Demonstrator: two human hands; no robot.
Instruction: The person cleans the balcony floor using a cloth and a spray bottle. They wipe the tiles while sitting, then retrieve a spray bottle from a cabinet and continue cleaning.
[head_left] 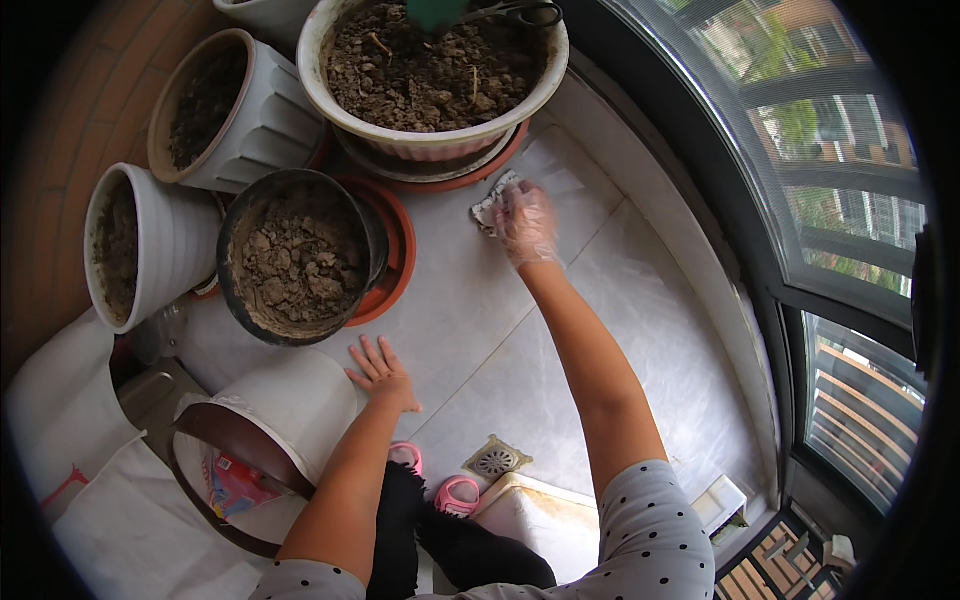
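My right hand (530,228), in a clear plastic glove, is closed on a crumpled grey-and-white cloth (489,207) and presses it against the marble-look floor tiles (455,300). The cloth lies just in front of a large white pot (430,148) full of dry, clumpy soil. Bare and with its fingers spread, my left hand (382,375) rests flat on the floor, near a black pot (252,300) of soil and a white bin (310,390) with a brown rim.
Two white pots (150,250) lean at the left, beside terracotta saucers (400,250). A floor drain (497,459) sits by my pink shoes (457,497). A curved ledge (690,240) runs under the windows (820,130) at right. Scissors (515,12) lie on the large pot.
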